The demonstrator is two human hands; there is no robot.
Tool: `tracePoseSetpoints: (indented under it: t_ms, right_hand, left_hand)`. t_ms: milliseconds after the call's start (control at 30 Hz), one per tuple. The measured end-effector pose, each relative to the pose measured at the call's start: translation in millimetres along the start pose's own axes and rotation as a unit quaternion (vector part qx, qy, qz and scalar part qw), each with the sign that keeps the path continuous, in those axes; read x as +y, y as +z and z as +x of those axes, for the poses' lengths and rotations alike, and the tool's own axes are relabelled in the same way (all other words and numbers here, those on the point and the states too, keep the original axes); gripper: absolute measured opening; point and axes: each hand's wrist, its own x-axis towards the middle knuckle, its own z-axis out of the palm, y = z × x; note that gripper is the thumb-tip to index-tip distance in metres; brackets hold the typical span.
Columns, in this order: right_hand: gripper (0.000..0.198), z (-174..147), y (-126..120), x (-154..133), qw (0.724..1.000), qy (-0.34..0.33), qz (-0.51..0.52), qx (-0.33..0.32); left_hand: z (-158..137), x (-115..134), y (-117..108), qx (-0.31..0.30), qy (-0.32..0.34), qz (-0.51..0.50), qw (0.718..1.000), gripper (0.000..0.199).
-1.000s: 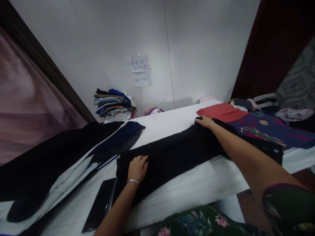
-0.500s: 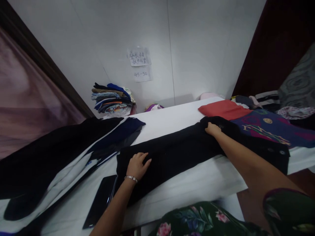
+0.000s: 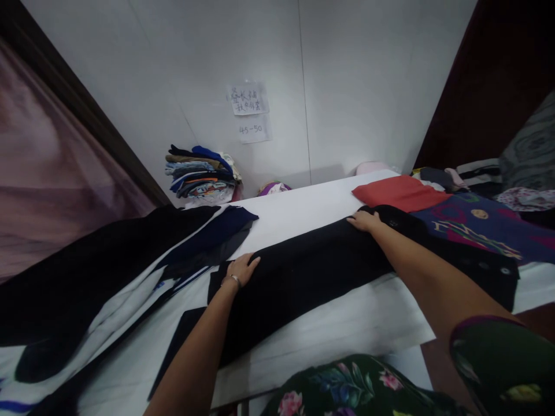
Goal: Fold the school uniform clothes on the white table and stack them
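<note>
A long black garment [image 3: 303, 266] lies folded across the white table, with buttons showing on the part at its right end. My left hand [image 3: 243, 268], with a silver bracelet at the wrist, rests on the garment's left end near the far edge, thumb and fingers apart. Farther right, my right hand [image 3: 365, 221] lies on the far edge of the same garment, fingers stretched to the left and thumb apart. A flat black phone-like slab [image 3: 177, 341] sits by the garment's left end, partly hidden behind my left forearm.
Black, white and navy clothes [image 3: 108, 260] spread over the table's left side. A folded clothes stack [image 3: 202, 176] stands at the back left. To the right lie a red cloth [image 3: 399, 193] and a patterned blue garment [image 3: 477, 222]. Handwritten paper notes [image 3: 248, 99] hang on the wall.
My left hand has moved up toward the garment's far edge. My right hand has slid a little left along that edge, its fingers now straighter. The view has shifted slightly.
</note>
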Motion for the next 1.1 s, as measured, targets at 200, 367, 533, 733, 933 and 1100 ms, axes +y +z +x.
tracePoseSetpoints:
  t_ms: [200, 367, 533, 733, 933, 1100]
  right_hand:
    - [0.049, 0, 34, 20, 0.998, 0.055, 0.005, 0.012]
    - [0.050, 3, 34, 18, 0.998, 0.055, 0.003, 0.015]
    - [0.049, 1, 24, 17, 0.999, 0.033, -0.007, 0.023]
    - [0.055, 0, 34, 13, 0.998, 0.051, 0.015, 0.015]
    - [0.056, 0, 39, 11, 0.999, 0.050, 0.012, 0.018]
    - [0.055, 2, 27, 12, 0.999, 0.035, -0.016, 0.019]
  left_hand:
    - [13, -16, 3, -0.019, -0.009, -0.004, 1.000, 0.053]
    - [22, -18, -17, -0.045, -0.073, 0.062, 0.994, 0.065]
    - [22, -21, -37, 0.027, -0.078, 0.110, 0.991, 0.074]
    - [23, -23, -19, -0.039, -0.113, 0.091, 0.989, 0.072]
    - [21, -18, -23, 0.020, -0.094, 0.029, 0.995, 0.066]
    - [-10, 20, -15, 0.045, 0.077, 0.025, 0.996, 0.063]
